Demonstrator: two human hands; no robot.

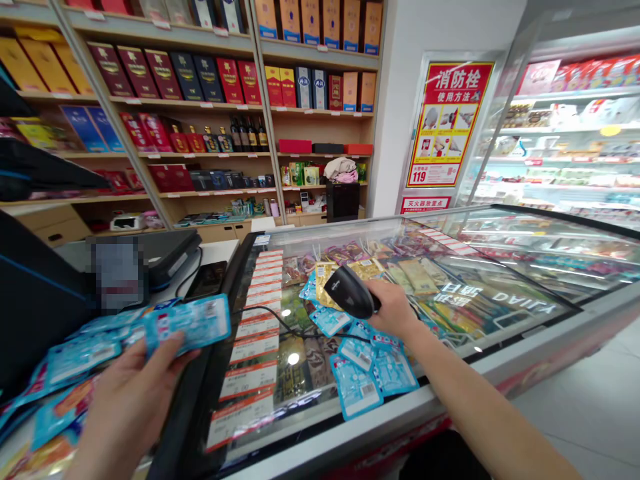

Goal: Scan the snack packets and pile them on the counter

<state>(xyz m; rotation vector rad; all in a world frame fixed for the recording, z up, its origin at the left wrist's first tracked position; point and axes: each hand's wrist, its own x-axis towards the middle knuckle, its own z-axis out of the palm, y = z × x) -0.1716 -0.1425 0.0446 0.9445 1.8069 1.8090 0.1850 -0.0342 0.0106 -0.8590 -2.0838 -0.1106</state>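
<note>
My left hand [155,373] grips a light blue snack packet [203,321] between thumb and fingers, above the counter at the left. Beneath and beside it lies a heap of similar blue packets [75,360], with some orange ones at the lower left. In my right hand [393,308] is a black barcode scanner [350,292], its head pointing up and left over the freezer's glass top. Under the scanner, several blue packets [357,387] and gold packets [367,269] lie on the glass. The scanner's cable [285,323] runs left across the lid.
A chest freezer [450,360] with a glass lid fills the middle and right, price labels [250,367] along its left side. At left stand a dark monitor [35,300] and a phone [209,280]. Shelves of boxed bottles [200,80] line the back wall.
</note>
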